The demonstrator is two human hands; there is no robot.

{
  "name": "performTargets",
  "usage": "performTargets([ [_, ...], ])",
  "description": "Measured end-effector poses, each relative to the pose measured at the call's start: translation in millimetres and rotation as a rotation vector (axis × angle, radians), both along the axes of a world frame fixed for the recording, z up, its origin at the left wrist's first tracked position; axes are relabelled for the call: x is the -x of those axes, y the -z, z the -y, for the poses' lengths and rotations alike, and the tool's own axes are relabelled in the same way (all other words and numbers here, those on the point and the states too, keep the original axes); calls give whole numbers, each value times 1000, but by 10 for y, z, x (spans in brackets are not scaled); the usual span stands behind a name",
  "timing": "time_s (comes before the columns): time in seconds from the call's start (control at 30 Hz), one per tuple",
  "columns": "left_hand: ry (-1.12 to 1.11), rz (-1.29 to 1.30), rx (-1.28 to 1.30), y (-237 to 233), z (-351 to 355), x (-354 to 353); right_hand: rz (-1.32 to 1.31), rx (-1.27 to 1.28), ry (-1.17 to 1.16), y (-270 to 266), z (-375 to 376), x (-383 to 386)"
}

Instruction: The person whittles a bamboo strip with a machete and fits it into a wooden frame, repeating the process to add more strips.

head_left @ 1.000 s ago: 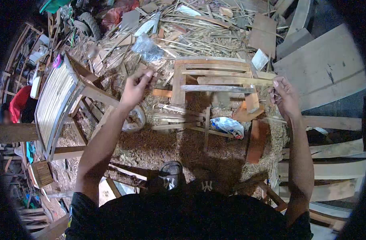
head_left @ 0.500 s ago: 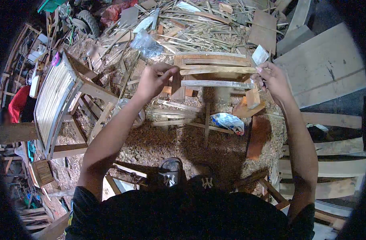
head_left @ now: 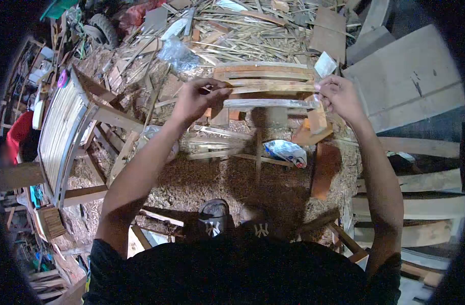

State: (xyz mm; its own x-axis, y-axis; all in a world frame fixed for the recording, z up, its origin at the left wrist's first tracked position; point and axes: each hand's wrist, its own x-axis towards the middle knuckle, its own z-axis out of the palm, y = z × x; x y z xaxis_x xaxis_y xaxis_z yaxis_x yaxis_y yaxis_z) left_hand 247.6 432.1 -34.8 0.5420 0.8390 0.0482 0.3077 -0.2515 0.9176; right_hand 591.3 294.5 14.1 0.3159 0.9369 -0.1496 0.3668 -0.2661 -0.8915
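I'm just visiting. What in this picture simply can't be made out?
- Head view: whether the left hand and right hand grip the slat or only touch it; they cover its ends.
- Head view: the shoes, partly hidden by the black shirt.
- Head view: the person in red, cut off by the dark lens rim.
- Head view: print on the blue-white bag, too small.

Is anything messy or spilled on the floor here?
Yes. Sawdust lies everywhere, thin wood strips lie jumbled beyond the slatted frame where the left hand and right hand pinch a slat, and a crumpled plastic bag lies among loose offcuts.
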Motion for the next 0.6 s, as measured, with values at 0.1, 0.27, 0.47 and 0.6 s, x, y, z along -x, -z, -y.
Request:
performTargets([
  [0.1, 25, -28, -38, -16, -1, -18, 145, 44, -12, 3, -2, -15],
  [0.27, 5, -1, 146, 9, 0, -40, 471, 33, -69, 36, 11, -89],
  [0.47, 23, -9, 7, -72, 48, -42, 596, -35, 27, -26, 25, -267],
  [0.6, 33, -11, 6, -43, 30, -27, 897, 117, 100, -123, 146, -304],
])
